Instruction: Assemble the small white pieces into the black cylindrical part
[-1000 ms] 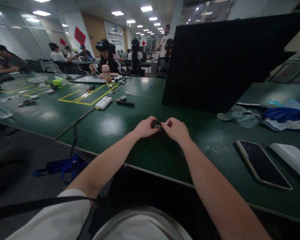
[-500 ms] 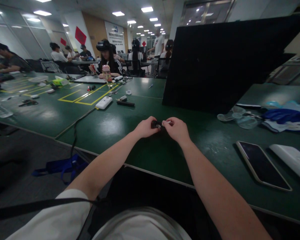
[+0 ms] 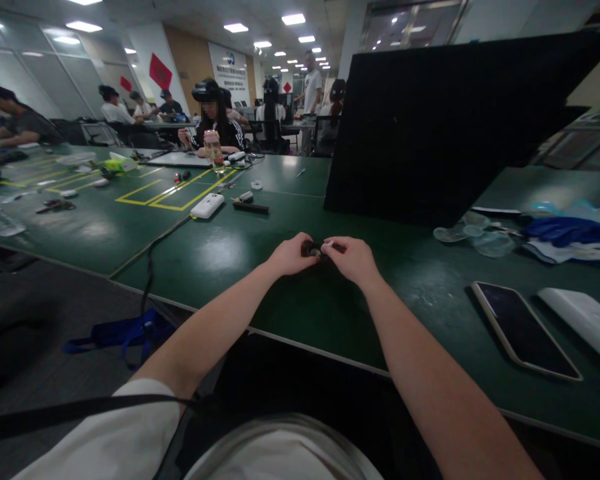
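Observation:
Just above the green table, my left hand is closed around a small dark object with a pale round part on it. Its kind is too small to make out. My right hand meets it from the other side, thumb and fingers pinched on a small white piece. The white piece is close to the dark object; whether they touch I cannot tell. My fingers hide much of both.
A large black panel stands behind at the right. Nearer are a phone, a white device and blue gloves. Left lie a white power bank with a cable and a black bar. A person in a headset sits across.
My right hand has shifted very slightly, with the white piece still pinched. My left hand stays in place. In the background a standing person has moved a little left.

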Action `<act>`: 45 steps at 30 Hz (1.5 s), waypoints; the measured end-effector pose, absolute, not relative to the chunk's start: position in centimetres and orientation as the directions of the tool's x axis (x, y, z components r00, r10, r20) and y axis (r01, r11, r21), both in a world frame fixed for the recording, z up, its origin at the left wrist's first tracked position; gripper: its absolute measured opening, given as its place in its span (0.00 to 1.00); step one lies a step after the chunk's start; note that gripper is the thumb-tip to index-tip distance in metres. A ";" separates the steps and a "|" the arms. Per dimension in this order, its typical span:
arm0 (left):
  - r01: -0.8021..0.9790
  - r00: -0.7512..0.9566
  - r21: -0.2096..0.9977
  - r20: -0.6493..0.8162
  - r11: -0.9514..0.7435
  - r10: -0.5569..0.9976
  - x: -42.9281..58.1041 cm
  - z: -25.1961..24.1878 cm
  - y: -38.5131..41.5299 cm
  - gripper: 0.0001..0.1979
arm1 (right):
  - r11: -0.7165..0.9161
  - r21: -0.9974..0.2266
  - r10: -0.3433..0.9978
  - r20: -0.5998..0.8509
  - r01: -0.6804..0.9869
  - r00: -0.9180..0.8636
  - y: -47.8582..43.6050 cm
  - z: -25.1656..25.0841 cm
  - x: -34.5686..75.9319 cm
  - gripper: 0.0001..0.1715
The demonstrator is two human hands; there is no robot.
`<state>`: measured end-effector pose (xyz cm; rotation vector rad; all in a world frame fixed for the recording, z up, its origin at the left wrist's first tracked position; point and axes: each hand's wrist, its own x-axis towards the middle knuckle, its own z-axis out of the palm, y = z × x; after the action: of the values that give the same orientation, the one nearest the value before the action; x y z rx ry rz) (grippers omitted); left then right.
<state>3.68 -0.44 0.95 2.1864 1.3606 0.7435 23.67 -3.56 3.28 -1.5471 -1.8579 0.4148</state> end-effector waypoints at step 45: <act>0.645 0.360 0.661 0.181 -0.384 0.915 3.8 1.2 -0.4 0.26 | 0.209 -0.616 0.971 0.222 0.759 -0.087 -3.1 3.1 23.9 0.15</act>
<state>3.78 -0.45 1.22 2.1426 1.3513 0.7403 23.94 -3.12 3.07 -1.6011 -1.8988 0.4642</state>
